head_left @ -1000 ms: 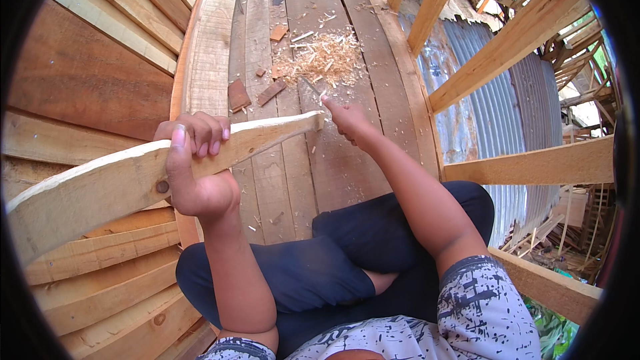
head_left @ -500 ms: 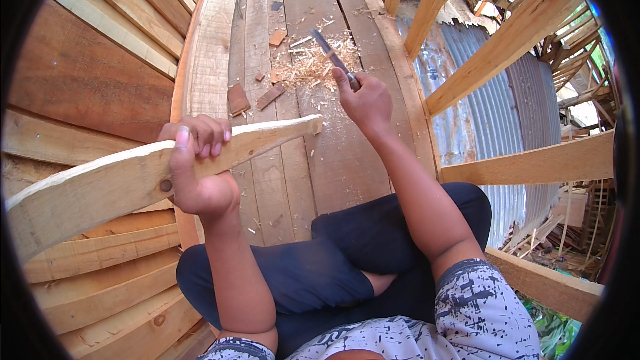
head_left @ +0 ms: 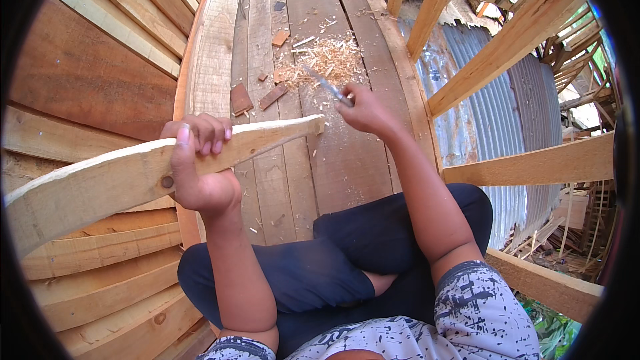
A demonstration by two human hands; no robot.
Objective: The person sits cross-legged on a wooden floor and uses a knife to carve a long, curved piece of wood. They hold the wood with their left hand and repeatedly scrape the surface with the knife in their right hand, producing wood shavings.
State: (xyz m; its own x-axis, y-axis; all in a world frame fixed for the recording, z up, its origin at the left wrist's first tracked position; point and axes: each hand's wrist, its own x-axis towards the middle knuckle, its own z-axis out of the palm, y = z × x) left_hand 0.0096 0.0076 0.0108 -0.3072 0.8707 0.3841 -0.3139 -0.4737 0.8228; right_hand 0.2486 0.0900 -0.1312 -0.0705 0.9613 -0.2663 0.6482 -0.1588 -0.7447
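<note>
My left hand [head_left: 203, 153] is wrapped round a long, curved wooden board [head_left: 107, 177] with a pale, rough-cut upper edge and a dark knot. The board slants from the far left up to its notched tip, right of the hand. My right hand [head_left: 365, 108] is closed on the handle of a knife [head_left: 327, 85], beyond the board's tip and apart from it. The knife's slightly blurred blade points up and left over a heap of wood shavings [head_left: 337, 57] on the plank floor.
Reddish wood offcuts [head_left: 241, 99] lie near the shavings on the plank floor [head_left: 347, 167]. A board wall [head_left: 87, 73] closes the left side. Along the right runs a timber railing [head_left: 533, 163], with corrugated metal sheets [head_left: 493, 93] below. My crossed legs [head_left: 280, 277] are beneath my arms.
My right hand has moved down and slightly left with the knife, whose blade now lies flatter and nearer the board's tip. My left hand and the board stay almost in place.
</note>
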